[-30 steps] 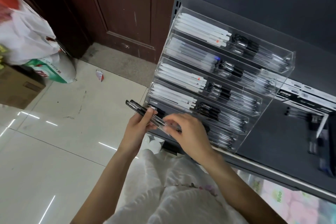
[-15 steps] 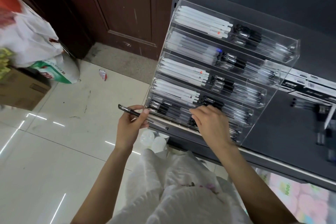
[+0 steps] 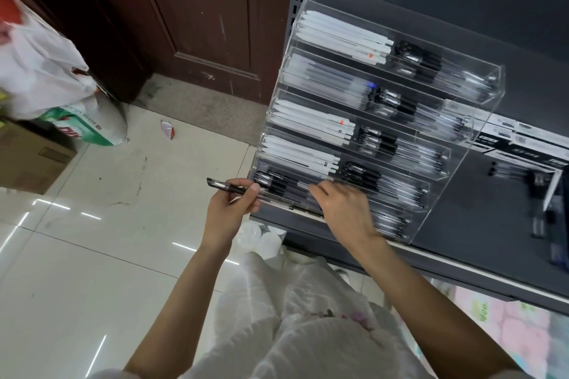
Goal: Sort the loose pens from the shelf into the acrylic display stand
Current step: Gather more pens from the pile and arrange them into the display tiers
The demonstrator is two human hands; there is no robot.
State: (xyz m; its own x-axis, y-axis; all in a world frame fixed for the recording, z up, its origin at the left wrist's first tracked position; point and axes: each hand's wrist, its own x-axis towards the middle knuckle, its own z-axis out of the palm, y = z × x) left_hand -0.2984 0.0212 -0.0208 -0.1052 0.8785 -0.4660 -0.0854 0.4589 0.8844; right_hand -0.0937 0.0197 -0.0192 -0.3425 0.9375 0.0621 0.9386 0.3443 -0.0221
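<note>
the left hand (image 3: pixel 226 212) pinches a small bunch of clear-barrelled black pens (image 3: pixel 243 191) between thumb and fingers, holding them level and roughly in line with the trays, probably so they can be fed off one at a time. the right hand (image 3: pixel 345 209) reaches into the lower tiers of the acrylic display stand (image 3: pixel 455 163), fingers bent down among the pens there; whether it actually grips one or only nudges them into place i cannot tell. the stand sits on the dark shelf (image 3: pixel 480 224) with stepped, slanted tiers, which should let the pens lie side by side and show from the front. the upper tiers hold white pens (image 3: pixel 338 40) on the left and black-capped clear ones (image 3: pixel 415 58) on the right; the lowest tiers hold only the black kind. a few loose pens (image 3: pixel 508 171) lie further right on the shelf beside white boxes (image 3: pixel 523 144), so sorting looks unfinished.
</note>
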